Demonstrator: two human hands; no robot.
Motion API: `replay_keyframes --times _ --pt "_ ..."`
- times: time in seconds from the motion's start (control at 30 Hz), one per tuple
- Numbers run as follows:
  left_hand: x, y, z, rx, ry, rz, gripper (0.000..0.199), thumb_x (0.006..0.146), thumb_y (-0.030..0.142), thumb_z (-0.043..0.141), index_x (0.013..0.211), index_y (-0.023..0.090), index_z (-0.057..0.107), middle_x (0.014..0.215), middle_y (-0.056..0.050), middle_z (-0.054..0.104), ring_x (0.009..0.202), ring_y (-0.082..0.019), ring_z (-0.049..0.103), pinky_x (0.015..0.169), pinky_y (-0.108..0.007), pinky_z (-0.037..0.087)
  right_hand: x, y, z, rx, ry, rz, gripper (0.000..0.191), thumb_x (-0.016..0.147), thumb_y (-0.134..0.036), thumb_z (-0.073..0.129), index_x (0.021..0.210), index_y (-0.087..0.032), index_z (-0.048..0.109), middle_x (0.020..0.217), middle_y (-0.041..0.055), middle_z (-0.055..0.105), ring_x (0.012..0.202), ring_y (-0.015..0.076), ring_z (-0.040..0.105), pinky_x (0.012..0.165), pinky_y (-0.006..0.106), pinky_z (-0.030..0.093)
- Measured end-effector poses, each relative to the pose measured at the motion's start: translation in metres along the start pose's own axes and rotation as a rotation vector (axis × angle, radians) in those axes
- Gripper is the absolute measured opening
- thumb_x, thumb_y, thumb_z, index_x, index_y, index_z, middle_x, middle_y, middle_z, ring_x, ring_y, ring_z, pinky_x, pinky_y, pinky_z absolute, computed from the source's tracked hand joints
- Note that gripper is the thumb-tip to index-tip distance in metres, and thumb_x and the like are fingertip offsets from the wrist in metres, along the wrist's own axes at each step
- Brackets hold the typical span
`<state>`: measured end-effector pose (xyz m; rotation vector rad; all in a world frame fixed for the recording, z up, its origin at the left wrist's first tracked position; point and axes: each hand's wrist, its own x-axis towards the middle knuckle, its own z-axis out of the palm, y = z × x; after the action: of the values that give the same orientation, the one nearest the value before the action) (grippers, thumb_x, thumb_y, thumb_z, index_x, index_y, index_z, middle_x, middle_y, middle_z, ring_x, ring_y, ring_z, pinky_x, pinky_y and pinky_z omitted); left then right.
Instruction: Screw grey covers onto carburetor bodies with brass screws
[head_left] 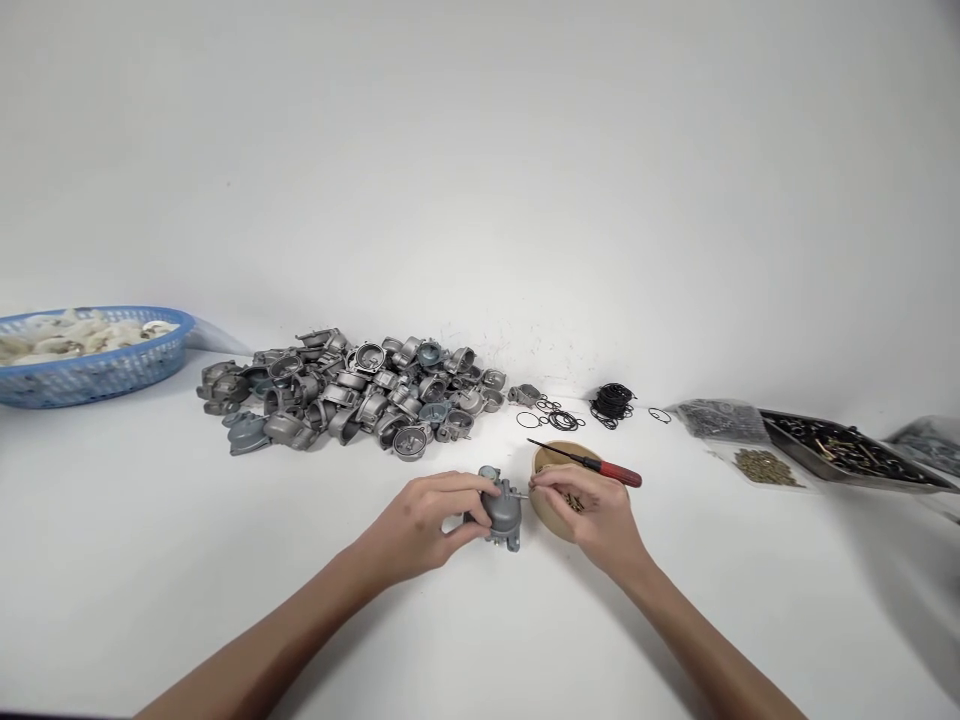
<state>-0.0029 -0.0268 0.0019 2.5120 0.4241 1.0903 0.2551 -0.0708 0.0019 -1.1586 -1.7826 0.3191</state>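
Item one: a blue-grey, dome-bodied metal casting [504,512], matt in finish. We note a smooth rounded bowl section, a small round fitting at its upper left, short projections along the top and a lug at the lower edge. A slim pale metal stub juts from its right side. Position: on the white tabletop [420,640], in front of the pile and just left of the bowl. Any marking on it is too small for us to read.

Our left hand [431,520]: thumb and fingers clamped on the casting from the left. Our right hand [600,515]: thumb and fingertips drawn close together near the stub, in front of the bowl; whether they pinch a small part, we cannot tell.

Adjacent stock: one round tan bowl [546,518] holding small brass-coloured pieces; one black-shafted screwdriver with a red and black handle [619,474], lying across the bowl; a heaped pile of grey metal castings [371,405], several cup-side out; a bundle of thin black rings [613,400]; one blue perforated plastic basket [112,375] of off-white pieces.
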Motion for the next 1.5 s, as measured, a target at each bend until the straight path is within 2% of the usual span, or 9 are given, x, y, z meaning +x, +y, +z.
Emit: replay_keyframes --times 0.2,0.37,0.5,0.7,0.9,1.1,1.23,1.37,1.5 --pt "-0.001 -0.011 -0.005 -0.096 -0.008 -0.041 0.012 0.094 0.018 0.063 0.09 0.017 0.074 0.115 -0.013 0.074 0.094 -0.02 0.074 0.078 -0.027 0.06 0.0 -0.007 0.001 0.008 -0.023 -0.029 0.012 0.091 -0.023 0.063 0.092 -0.024 0.075 0.092 0.0066 0.078 0.088 0.0247 0.073 0.077 0.036 0.061" --pt "0.0 -0.013 -0.003 -0.091 0.029 -0.026 0.014 0.094 0.02 0.064 0.088 0.017 0.076 0.093 -0.01 0.076 0.076 -0.016 0.071 0.065 -0.024 0.057 0.001 -0.01 0.003 0.015 -0.076 -0.018 0.011 0.091 -0.026 0.065 0.091 -0.023 0.075 0.087 0.0066 0.077 0.076 0.0225 0.071 0.064 0.032 0.057" --pt "0.0 -0.012 0.0 -0.079 0.066 -0.073 0.014 0.093 0.022 0.066 0.086 0.017 0.077 0.084 -0.007 0.077 0.068 -0.014 0.069 0.058 -0.021 0.053 0.0 -0.01 0.004 -0.005 -0.096 -0.017 0.01 0.091 -0.025 0.064 0.091 -0.022 0.074 0.082 0.0057 0.075 0.069 0.0205 0.067 0.063 0.032 0.054" --pt "-0.001 -0.01 0.001 -0.055 0.1 -0.166 0.009 0.089 0.022 0.07 0.084 0.018 0.076 0.081 -0.004 0.078 0.065 -0.013 0.068 0.058 -0.02 0.054 0.0 -0.009 0.002 -0.026 -0.132 -0.041 0.01 0.092 -0.024 0.063 0.094 -0.022 0.072 0.083 0.0065 0.072 0.07 0.0206 0.065 0.061 0.031 0.052" --pt "-0.003 -0.009 -0.002 -0.083 0.051 -0.207 0.008 0.087 0.017 0.069 0.088 0.019 0.078 0.086 -0.002 0.08 0.072 -0.014 0.073 0.067 -0.021 0.061 0.0 -0.008 0.001 0.001 -0.157 -0.115 0.011 0.093 -0.018 0.061 0.094 -0.023 0.071 0.085 0.0056 0.072 0.073 0.02 0.064 0.06 0.03 0.049" --pt "-0.003 -0.011 -0.002 -0.028 0.09 -0.207 0.011 0.088 0.019 0.068 0.087 0.02 0.079 0.085 -0.002 0.08 0.069 -0.015 0.073 0.064 -0.022 0.06 -0.002 -0.004 0.004 0.01 -0.095 -0.2 0.013 0.091 -0.013 0.062 0.088 -0.023 0.07 0.08 0.0037 0.073 0.072 0.0192 0.066 0.066 0.032 0.053" --pt "-0.003 -0.011 -0.002 -0.02 0.058 -0.245 0.011 0.088 0.018 0.069 0.087 0.022 0.079 0.086 0.0 0.08 0.068 -0.015 0.073 0.066 -0.022 0.059 -0.004 -0.004 0.005 0.01 -0.071 -0.256 0.018 0.089 -0.008 0.061 0.081 -0.022 0.069 0.081 0.0034 0.074 0.073 0.0189 0.069 0.068 0.032 0.056" --pt "-0.002 -0.009 -0.003 -0.037 0.038 -0.284 0.009 0.087 0.019 0.07 0.086 0.023 0.079 0.083 0.002 0.08 0.067 -0.014 0.072 0.068 -0.023 0.06 -0.003 -0.006 0.006 0.003 -0.059 -0.239 0.019 0.087 -0.007 0.061 0.078 -0.022 0.068 0.082 0.0031 0.075 0.072 0.0188 0.071 0.064 0.03 0.057" --pt "-0.002 -0.007 -0.003 -0.057 0.013 -0.322 0.008 0.087 0.021 0.07 0.085 0.023 0.078 0.081 0.002 0.079 0.067 -0.014 0.072 0.07 -0.023 0.061 -0.001 -0.006 0.005 0.007 -0.073 -0.231 0.019 0.086 -0.006 0.061 0.078 -0.022 0.069 0.086 0.0033 0.077 0.076 0.0189 0.073 0.068 0.029 0.058"
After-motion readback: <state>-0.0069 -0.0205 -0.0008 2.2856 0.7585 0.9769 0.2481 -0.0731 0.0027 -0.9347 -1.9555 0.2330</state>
